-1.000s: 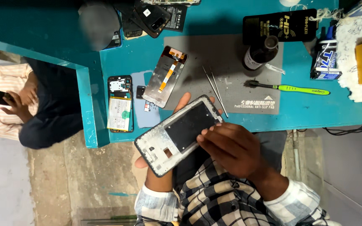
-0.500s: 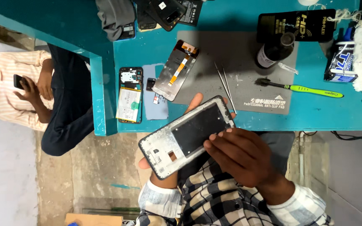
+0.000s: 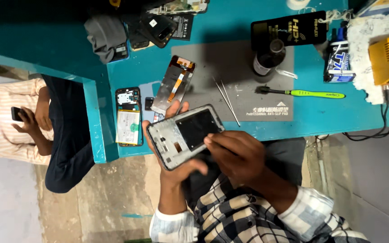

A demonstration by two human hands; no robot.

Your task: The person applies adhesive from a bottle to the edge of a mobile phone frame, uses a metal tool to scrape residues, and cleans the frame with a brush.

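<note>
Teal workbench point(image 3: 257, 130) sliding up frame versus a second ago; phone frame point(image 3: 186, 135) now lower, over lap. Left hand point(image 3: 176, 157) cradling it, fingers wrapped round edges. Right hand point(image 3: 235, 155) curling, fingertip point(image 3: 207, 140) seemingly pressing frame's dark panel

a phone repair workshop: opened phones point(image 3: 128, 116), tweezers point(image 3: 226, 100), a grey repair mat point(image 3: 244, 67) on a teal bench point(image 3: 59, 40).

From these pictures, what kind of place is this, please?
Probably a phone repair bench: the left hand holds a grey phone frame; an opened phone with exposed battery and thin metal tweezers lie on the teal table.
</note>
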